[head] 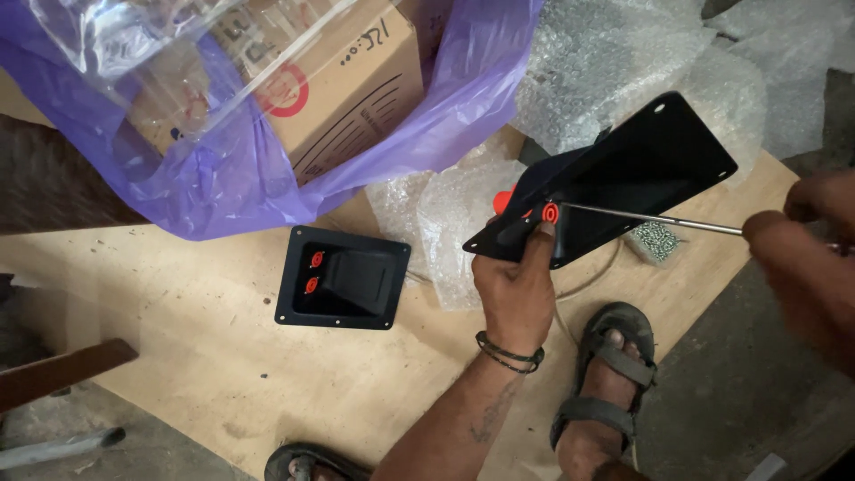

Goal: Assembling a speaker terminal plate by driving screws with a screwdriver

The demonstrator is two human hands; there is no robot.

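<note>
My left hand grips the near end of a long black plate that is tilted up off the board, thumb by its round orange-red terminal. My right hand, blurred at the right edge, holds a screwdriver whose thin metal shaft runs left with its tip at that terminal. A second black terminal plate with two red connectors lies flat on the plywood board to the left.
A cardboard box sits inside a purple plastic bag at the top left. Bubble wrap lies behind the plate. A small pile of screws sits under the shaft. My sandalled foot rests on the board.
</note>
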